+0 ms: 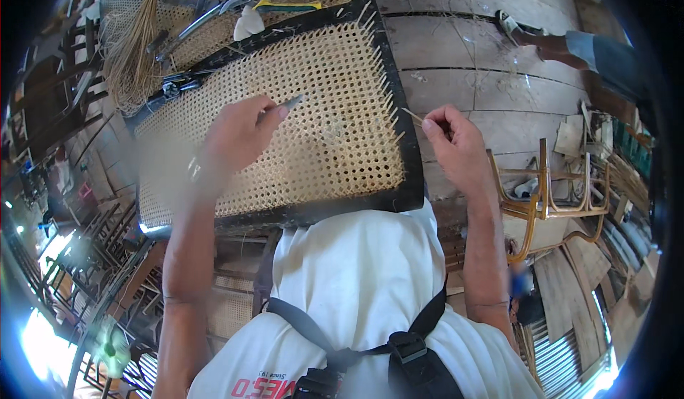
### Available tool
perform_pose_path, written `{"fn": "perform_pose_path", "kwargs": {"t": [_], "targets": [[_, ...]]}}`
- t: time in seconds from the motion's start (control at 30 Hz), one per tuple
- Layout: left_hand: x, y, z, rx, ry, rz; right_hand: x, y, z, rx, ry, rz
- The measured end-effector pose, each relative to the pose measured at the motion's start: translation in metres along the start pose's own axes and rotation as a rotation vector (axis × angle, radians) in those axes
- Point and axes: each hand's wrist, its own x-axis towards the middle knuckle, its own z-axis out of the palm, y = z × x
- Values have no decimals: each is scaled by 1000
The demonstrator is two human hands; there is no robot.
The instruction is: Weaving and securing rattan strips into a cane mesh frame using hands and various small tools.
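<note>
A woven cane panel (313, 135) in a black frame (396, 64) lies in front of me. Along the panel's right edge, several short cane ends or pegs (390, 107) stick out. My left hand (239, 139) is over the middle of the weave, closed round a small tool with a pointed grey metal blade (293, 101); its handle is hidden in the fingers. Just right of the frame, my right hand (456, 146) pinches a thin cane strip (412, 115) between thumb and fingertips. The strip's far end reaches toward the frame's right side.
Yellow-handled pliers or shears (285, 6), a white lump (249, 23), a black clamp-like tool (178, 85) and a bundle of cane strands (135, 50) lie at the far left. Chair frames (545, 192) stand at right. Another person's leg (563, 46) shows at upper right.
</note>
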Motion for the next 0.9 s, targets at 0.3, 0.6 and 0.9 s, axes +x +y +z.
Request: {"fn": "perform_pose_path", "kwargs": {"t": [0.3,0.6,0.9], "targets": [[-10,48,54,58,-84,182,-6,-6,18,-47,-72,23],[7,79,50,378,-85,376,-14,-5,19,-102,18,78],[16,96,38,474,-201,338,-11,-8,23,-81,28,68]]}}
